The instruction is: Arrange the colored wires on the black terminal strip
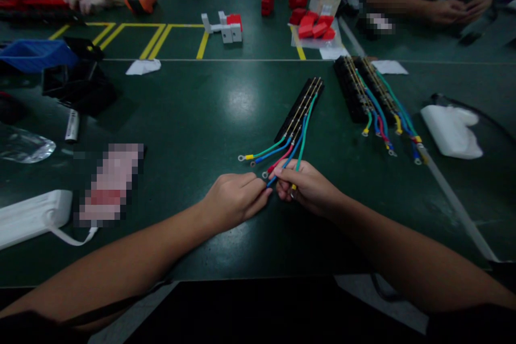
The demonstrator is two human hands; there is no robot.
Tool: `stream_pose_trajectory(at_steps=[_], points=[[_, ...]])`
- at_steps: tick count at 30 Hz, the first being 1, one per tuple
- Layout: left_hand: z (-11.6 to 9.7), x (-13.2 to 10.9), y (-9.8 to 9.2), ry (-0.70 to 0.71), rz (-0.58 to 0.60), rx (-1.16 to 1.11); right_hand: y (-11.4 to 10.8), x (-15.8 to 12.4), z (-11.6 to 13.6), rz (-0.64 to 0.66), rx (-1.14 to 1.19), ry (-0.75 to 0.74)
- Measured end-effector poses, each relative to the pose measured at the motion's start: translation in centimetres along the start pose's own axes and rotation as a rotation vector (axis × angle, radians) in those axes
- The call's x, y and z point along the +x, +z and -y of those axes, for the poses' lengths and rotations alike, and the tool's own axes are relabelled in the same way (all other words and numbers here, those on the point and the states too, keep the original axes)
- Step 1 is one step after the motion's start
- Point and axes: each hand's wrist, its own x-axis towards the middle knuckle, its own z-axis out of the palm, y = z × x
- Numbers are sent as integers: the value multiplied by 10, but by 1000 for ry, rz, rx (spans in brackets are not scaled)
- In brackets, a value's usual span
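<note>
Right of the blue bin [36,55] I see a slim black strip [300,109], brassy-railed, trailing coloured wires [269,149]; left hand [237,196] and right hand [308,183] both pinch a blue one.

Dim light, soft glare on green tabletop [181,113], edges seemingly blurred

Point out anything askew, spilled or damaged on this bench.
Nothing looks spilled or damaged. Slightly untidy: the red pieces lie jumbled at the far side, and the wired strip in the middle slants opposite to the other two strips at right.
</note>
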Motion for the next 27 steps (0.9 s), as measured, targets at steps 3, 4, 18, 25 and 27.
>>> stream_pose_trajectory(at_steps=[3,4,18,25,27], points=[[0,1,0,1,1,-13,0,0,-1,-5,-2,5],[-1,1,0,2,4,-12,0,0,-1,-7,-1,4],[0,0,-1,-8,28,-26,-1,0,-2,2,4,-2],[1,-1,1,-8,38,-16,-1,-1,-3,-13,-14,18],[1,-2,2,-5,32,-16,0,-1,-2,-21,-10,19]])
